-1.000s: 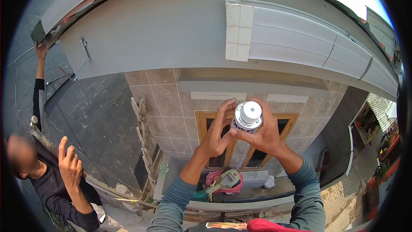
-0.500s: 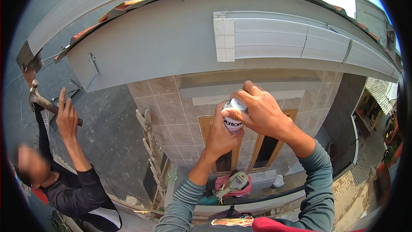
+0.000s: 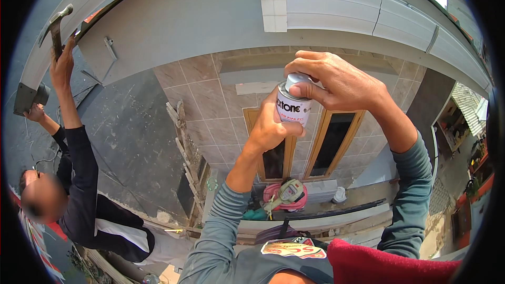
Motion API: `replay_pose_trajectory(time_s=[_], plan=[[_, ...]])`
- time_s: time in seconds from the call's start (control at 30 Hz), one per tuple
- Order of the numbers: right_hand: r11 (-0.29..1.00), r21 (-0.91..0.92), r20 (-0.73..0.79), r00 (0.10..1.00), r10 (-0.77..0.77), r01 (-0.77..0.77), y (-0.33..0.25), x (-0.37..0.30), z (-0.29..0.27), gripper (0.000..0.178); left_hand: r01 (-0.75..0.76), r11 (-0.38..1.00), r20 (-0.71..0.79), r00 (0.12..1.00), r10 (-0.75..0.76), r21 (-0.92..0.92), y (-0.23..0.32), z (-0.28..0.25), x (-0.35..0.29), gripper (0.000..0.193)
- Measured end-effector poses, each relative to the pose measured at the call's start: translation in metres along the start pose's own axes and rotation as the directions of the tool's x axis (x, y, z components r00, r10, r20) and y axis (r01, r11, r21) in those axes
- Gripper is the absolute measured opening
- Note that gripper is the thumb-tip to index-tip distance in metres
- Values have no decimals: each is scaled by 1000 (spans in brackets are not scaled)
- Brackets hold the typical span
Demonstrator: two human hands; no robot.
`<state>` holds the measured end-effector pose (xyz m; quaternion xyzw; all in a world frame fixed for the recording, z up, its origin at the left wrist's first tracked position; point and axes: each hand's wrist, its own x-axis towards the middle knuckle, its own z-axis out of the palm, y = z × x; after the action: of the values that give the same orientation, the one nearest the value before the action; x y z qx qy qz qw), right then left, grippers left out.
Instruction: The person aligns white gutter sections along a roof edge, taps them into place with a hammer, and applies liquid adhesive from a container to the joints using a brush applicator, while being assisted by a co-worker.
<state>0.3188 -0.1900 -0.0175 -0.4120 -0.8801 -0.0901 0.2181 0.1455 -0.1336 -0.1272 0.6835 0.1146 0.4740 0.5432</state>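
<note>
A small round glue can point(image 3: 290, 109) with a white label is upright, slightly tilted, in front of me. My left hand point(image 3: 264, 130) is wrapped round its body from the left, thumb across the lower front. Over the top comes my right hand point(image 3: 341, 80), closed with thumb and fingers on the can's pale cap point(image 3: 298, 80). The cap sits at the can's mouth; part of it is hidden by my fingers. Both my forearms are raised, in grey-green sleeves.
To the left, a co-worker point(image 3: 79, 179) lifts a claw hammer point(image 3: 55, 23) beside a long white gutter point(image 3: 50, 47). A shorter white gutter point(image 3: 331, 8) runs along the grey fascia ahead. Below are wooden-framed windows point(image 3: 334, 139) and a green power tool point(image 3: 289, 192).
My hands and the can now appear higher in view, with the right hand still on the cap. The co-worker's hammer has gone up towards the gutter. The whole view has shifted downward.
</note>
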Motion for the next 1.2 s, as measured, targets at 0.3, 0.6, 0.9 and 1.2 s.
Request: replay_pose_trajectory(time_s=[0.3, 0.6, 0.9, 1.2], plan=[[953, 198, 23, 971, -237, 228, 6, 0, -24, 38, 173, 968, 284, 952, -117, -182, -10, -4, -5, 60], [970, 30, -285, 933, -222, 240, 15, -15, -43, 35, 93, 982, 76, 994, -81, -166, -7, 8, -1, 65], [995, 35, -430, 900, -66, 90, 38, -23, -51, 44, -28, 994, 55, 998, 34, -106, -14, 7, 19, 73], [998, 46, -542, 838, 61, -43, 40, -15, -48, 55, -88, 996, 0, 996, 88, 13, -9, 6, 26, 79]])
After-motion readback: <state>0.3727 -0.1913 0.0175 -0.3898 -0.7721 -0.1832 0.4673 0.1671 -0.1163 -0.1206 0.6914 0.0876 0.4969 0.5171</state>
